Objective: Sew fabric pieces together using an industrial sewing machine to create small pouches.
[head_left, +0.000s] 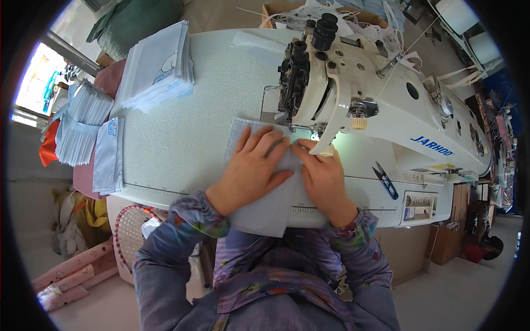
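Observation:
A pale grey-white cloth piece [259,207] lies under the needle area of a white sewing machine [381,94] and hangs over the table's front edge. Flat on the cloth rests my left hand [251,168], its fingers spread and pointing toward the machine. My right hand [323,179] is at the cloth's right edge, close beside the lit presser foot. Its fingers are bent together and seem to pinch that edge; the fingertips are partly hidden by the machine's white guard arm [334,118].
Stacked printed cloth pieces [160,66] lie at the table's back left. A tied bundle [83,124] and a folded pale piece [109,157] sit at the left edge. Thread snips [385,180] lie right of my right hand, near a small parts tray [418,207]. Behind stands a box of white strips [270,16].

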Demonstrator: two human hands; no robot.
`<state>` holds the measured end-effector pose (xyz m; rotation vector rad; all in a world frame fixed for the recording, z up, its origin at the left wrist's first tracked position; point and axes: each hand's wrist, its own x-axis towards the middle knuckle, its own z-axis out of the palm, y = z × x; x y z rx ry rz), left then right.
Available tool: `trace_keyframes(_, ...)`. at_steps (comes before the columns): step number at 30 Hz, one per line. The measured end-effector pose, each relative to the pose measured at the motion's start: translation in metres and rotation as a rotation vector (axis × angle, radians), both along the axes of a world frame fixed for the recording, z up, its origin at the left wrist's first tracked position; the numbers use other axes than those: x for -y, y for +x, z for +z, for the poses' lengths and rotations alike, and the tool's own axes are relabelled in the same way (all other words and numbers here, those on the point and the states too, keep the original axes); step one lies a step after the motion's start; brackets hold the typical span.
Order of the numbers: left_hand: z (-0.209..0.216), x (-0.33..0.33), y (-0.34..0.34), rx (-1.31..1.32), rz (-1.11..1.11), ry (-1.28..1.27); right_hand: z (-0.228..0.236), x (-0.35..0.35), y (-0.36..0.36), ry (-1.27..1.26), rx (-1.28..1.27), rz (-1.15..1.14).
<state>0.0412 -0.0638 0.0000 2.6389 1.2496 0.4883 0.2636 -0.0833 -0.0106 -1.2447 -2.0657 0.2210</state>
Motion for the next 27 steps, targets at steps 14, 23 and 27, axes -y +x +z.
trace_keyframes(14,-0.005,0.006,0.014,0.123,0.132,0.080,0.002,0.001,0.001,-0.047,-0.015,0.009)
trace_keyframes(23,-0.005,0.070,-0.084,0.167,0.312,0.098,0.006,-0.001,0.011,-0.037,0.070,0.136)
trace_keyframes(27,0.029,0.069,-0.092,0.012,0.080,0.136,0.006,0.000,0.012,-0.077,0.133,0.124)
